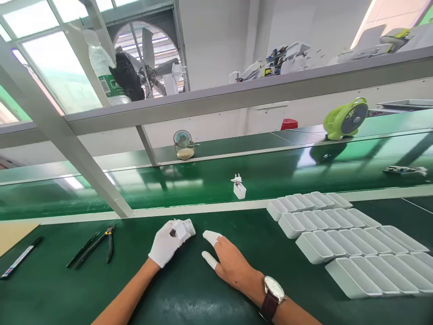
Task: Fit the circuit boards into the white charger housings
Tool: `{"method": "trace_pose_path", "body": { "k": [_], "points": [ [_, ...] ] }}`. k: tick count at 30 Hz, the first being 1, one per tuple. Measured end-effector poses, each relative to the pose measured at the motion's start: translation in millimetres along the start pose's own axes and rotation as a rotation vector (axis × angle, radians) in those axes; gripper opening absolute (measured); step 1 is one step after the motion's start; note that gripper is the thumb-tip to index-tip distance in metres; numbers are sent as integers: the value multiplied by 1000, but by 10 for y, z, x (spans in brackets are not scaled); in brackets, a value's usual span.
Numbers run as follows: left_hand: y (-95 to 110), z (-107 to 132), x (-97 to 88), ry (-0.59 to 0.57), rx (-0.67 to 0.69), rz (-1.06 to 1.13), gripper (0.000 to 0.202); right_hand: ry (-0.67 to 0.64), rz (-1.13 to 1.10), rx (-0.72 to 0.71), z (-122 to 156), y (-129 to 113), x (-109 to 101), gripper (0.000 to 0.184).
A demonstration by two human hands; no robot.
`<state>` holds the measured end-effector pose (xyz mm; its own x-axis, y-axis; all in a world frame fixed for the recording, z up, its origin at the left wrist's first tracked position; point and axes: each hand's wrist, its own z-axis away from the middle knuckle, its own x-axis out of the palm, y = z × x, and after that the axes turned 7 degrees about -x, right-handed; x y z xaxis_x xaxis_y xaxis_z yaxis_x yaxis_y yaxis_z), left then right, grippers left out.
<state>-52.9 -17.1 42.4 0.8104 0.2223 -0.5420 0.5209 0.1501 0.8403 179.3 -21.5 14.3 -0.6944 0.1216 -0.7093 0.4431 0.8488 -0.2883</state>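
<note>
My left hand [167, 241], in a white glove, is closed around a small white plastic part [181, 230] held just above the green bench. The fingers cover much of it, so its full shape is hidden. To its right, my right hand [230, 262] has white finger cots on thumb and index finger. Those two fingers are spread, pointing toward the left hand, with nothing between them. A watch [274, 289] is on the right wrist. Ahead of both hands, a white box-shaped piece with prongs [239, 188] stands on the shiny green belt.
Rows of white open trays [318, 246] fill the right side. At left lie diagonal cutters [110, 232], tweezers [83, 249] and a marker pen [22, 258]. A metal post [91, 167] rises from the bench edge. A green fan [345, 118] stands beyond the belt.
</note>
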Motion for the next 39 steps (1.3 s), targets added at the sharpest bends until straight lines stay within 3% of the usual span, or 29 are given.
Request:
{"method": "trace_pose_path", "body": {
  "k": [3,8,11,15,17,20,27,33,39],
  "points": [
    [10,-403,-185,187,-128,-83,30,-30,56,-87,7,-23,11,37],
    [-11,-996,-472,358,-218,-73,28,-66,92,-126,7,-23,43,35],
    [-47,-1151,-507,443,-258,-14,34,-49,101,-142,15,-2,71,35],
    [-95,-1111,-370,472,-247,115,51,-25,106,-139,37,3,113,30],
    [-105,-1008,-239,404,-220,183,48,-10,102,-119,48,5,141,22],
    [-81,-790,17,208,-178,300,37,-4,91,-98,55,22,174,17],
    [164,-325,583,-223,-146,625,36,-133,85,-162,-29,142,125,24],
    [254,-306,601,-423,-175,871,47,-236,74,-234,-233,366,131,15],
    [192,-336,554,-492,-233,1030,53,-79,154,-327,-213,522,349,24]
  ]
}}
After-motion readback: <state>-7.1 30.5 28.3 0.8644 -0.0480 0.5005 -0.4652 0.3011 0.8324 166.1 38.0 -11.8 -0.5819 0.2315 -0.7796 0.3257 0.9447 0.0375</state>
